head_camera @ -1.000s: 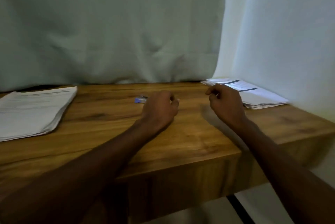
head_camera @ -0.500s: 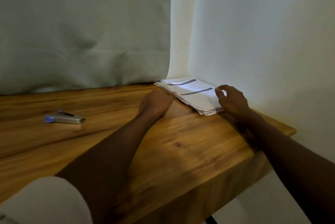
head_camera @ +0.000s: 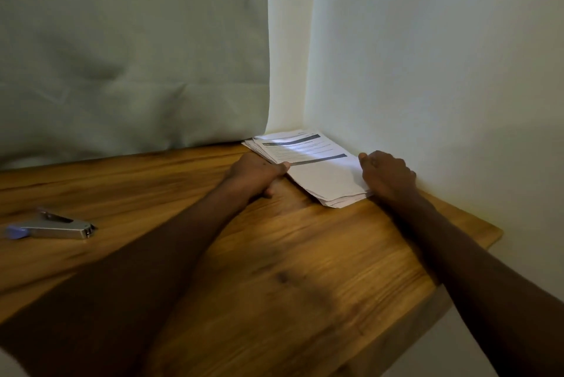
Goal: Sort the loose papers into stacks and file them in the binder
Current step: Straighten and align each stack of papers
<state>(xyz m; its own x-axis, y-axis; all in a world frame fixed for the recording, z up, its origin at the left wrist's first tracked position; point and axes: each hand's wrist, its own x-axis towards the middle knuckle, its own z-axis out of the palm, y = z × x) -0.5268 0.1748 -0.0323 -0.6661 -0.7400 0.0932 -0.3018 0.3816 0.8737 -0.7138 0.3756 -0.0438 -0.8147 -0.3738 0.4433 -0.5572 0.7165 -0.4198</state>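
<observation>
A wooden table (head_camera: 274,270) fills the corner of a pale-walled room, with a grey-green cloth (head_camera: 131,50) hanging behind it. Between the two hands, pushed into the far corner against the wall, lies a stack of papers (head_camera: 320,172), its sheets slightly fanned and the top one printed with dark bars. The left hand (head_camera: 254,173) rests at the stack's left edge, its thumb on the top sheet and its fingers curled at the edge, so it appears to pinch the papers there. The right hand (head_camera: 387,176) sits at the stack's right edge beside the wall, fingers bent with the tips touching the paper; whether it truly grips cannot be told. Well to the left of the left forearm, a silver stapler (head_camera: 55,227) with a blue end lies on the wood.
</observation>
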